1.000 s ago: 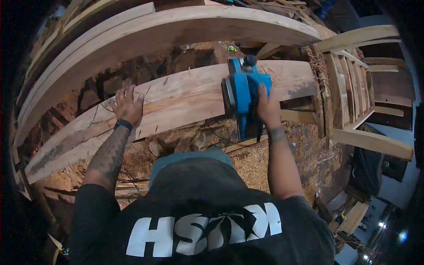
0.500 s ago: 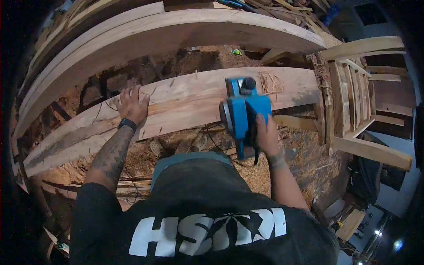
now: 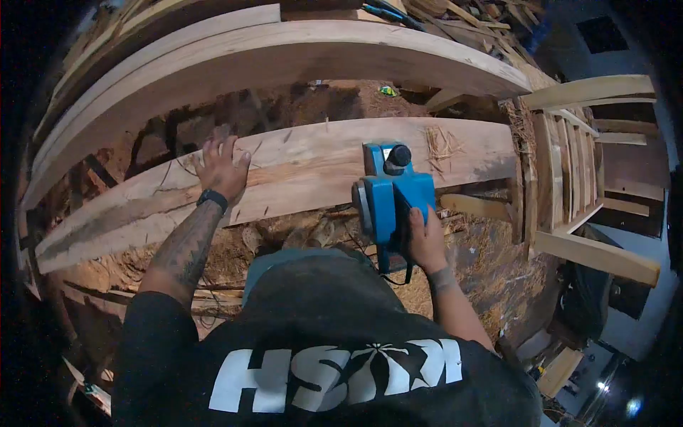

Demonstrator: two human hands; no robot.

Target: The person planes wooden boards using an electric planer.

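Note:
A long wooden plank with brown streaks and dark patches lies across the view in front of me. My left hand rests on it left of the middle, fingers spread over the far edge. In my right hand is the rear handle of a blue electric planer, with the fingers wrapped around it and partly hidden. The planer's front end, with a black knob, is over the plank, and its back end sticks out past the near edge towards me. Curly wood shavings lie on the plank to its right.
A thick wooden beam runs across beyond the plank. At the right stands a slatted wooden frame. Shavings and sawdust cover the ground. Scrap wood is piled at the far right, and a cord hangs by the planer.
The whole view has shifted slightly, with the plank lower in the picture. My left hand keeps nearly the same spot on the plank, and the planer has barely moved.

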